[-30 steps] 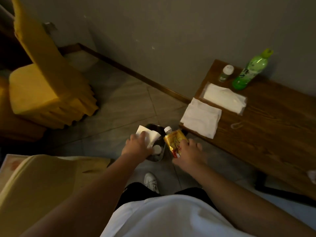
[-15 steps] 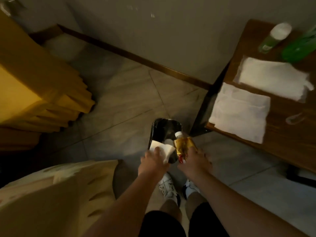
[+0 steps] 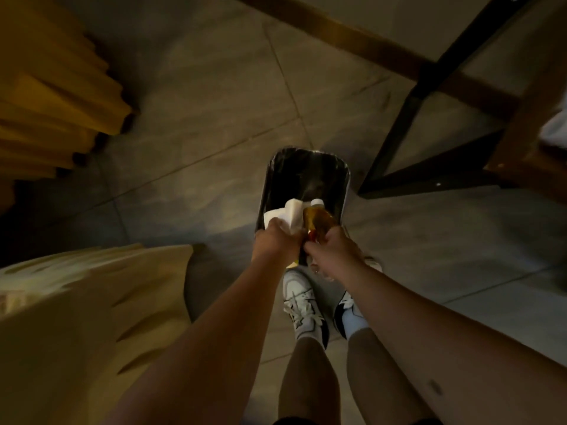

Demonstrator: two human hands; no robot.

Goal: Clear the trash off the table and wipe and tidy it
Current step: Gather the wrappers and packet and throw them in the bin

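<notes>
A black-lined trash bin stands on the tiled floor just ahead of my feet. My left hand grips crumpled white tissue over the bin's near rim. Beside it, my right hand holds a yellow bottle with a white cap, its cap end pointing into the bin. The two hands almost touch. The wooden table shows only as an edge and corner at the right, with a bit of white cloth on it.
The table's black metal legs stand close to the bin's right side. Yellow-covered chairs sit at the left and lower left. A wooden skirting board runs along the wall at the top.
My view has tipped steeply down, so the table top has nearly left the frame. Both hands have moved forward over the bin's near rim, still holding the tissue and the bottle.
</notes>
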